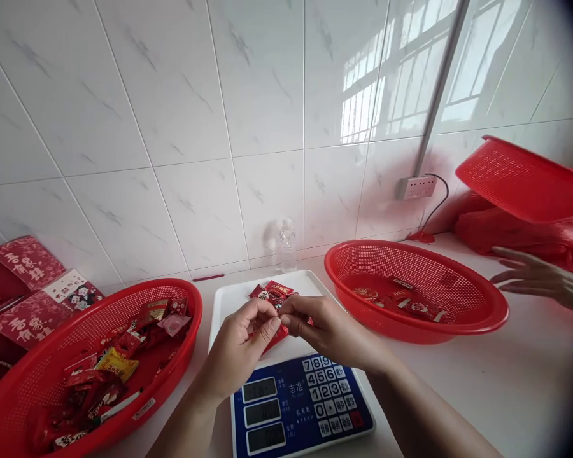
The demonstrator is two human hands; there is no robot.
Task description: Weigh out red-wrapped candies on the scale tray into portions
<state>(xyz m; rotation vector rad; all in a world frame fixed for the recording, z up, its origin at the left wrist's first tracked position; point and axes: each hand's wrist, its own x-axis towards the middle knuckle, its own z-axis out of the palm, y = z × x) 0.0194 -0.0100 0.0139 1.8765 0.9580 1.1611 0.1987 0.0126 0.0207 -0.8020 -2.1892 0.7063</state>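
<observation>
My left hand (241, 346) and my right hand (322, 327) meet above the white pan of a weighing scale (229, 302), fingers pinched together on a small red packet (277, 335). More red packets (273, 291) lie on the pan just behind my fingers. The scale's blue front panel (296, 404) with keypad and displays sits below my hands. A red basket (100, 362) at the left holds several wrapped candies and red packets. Another red basket (413, 289) at the right holds a few packets.
Another person's open hand (537, 278) reaches in at the right edge, below a tilted red basket (520, 178) and red bags. A clear water bottle (287, 245) stands by the tiled wall. Red printed boxes (28, 286) are stacked far left. A wall socket (415, 187) with cable is near.
</observation>
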